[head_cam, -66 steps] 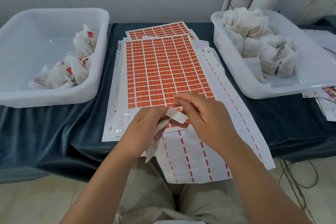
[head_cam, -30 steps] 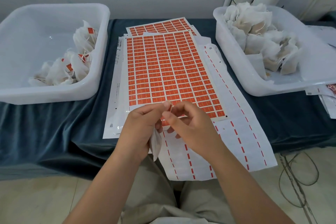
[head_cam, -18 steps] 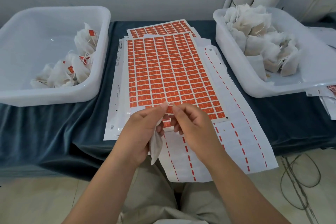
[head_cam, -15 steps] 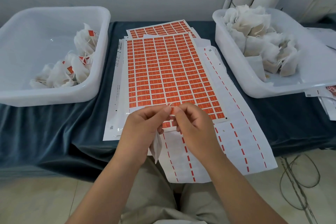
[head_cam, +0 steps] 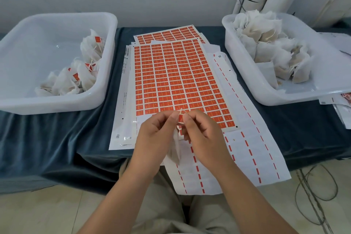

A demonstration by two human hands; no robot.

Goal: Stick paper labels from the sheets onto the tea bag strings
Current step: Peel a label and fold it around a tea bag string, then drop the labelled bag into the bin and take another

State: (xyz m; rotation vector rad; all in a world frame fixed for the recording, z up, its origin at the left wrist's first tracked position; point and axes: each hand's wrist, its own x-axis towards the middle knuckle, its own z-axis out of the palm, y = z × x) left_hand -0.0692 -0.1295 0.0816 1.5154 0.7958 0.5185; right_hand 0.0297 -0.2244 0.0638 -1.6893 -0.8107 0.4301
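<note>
A sheet of red labels lies flat in the middle of the table, with more sheets under and behind it. Over its near edge, my left hand and my right hand meet fingertip to fingertip. Between them they pinch one red label with a loop of string showing above it. The white tea bag hangs below, between the two hands and partly hidden by them.
A white tub on the left holds several labelled tea bags. A white tub on the right holds a heap of unlabelled bags. Used backing sheets hang over the table's front edge. Cables lie on the floor at right.
Both hands have come together over the sheet's near edge. The red label is now folded between the fingertips, and the tea bag hangs lower between the hands than before.
</note>
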